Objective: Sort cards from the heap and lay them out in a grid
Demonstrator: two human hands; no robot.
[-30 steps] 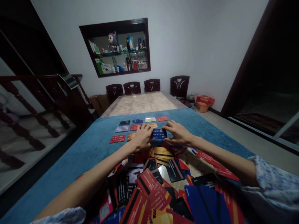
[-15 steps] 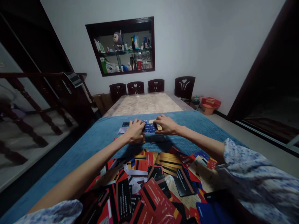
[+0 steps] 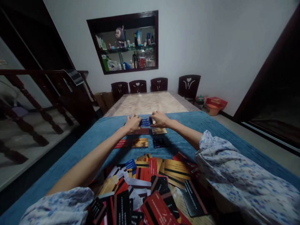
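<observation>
A blue card [image 3: 145, 122] lies between my two hands, its ends at their fingertips. My left hand [image 3: 133, 124] has its fingers bent down at the card's left end. At the right end, my right hand [image 3: 160, 119] pinches the card between thumb and fingers. Just nearer to me are a brownish-pink card [image 3: 142, 131], partly behind my left hand, and a beige card [image 3: 159, 131]. A red card [image 3: 121, 143], a gold card [image 3: 140, 142] and a dark blue card [image 3: 159, 143] form a row on the blue cloth [image 3: 93, 137].
A heap of loose overlapping cards [image 3: 157, 206] covers the near part of the cloth, under my forearms. Beyond the cloth, the marble-patterned tabletop [image 3: 150, 103] reaches toward several dark chairs [image 3: 189, 87]. A wooden railing [image 3: 35, 106] stands at the left.
Both hands have moved farther from me, with the blue card between them. The row of red, gold and dark blue cards, mostly covered before, now shows. My view has shifted slightly.
</observation>
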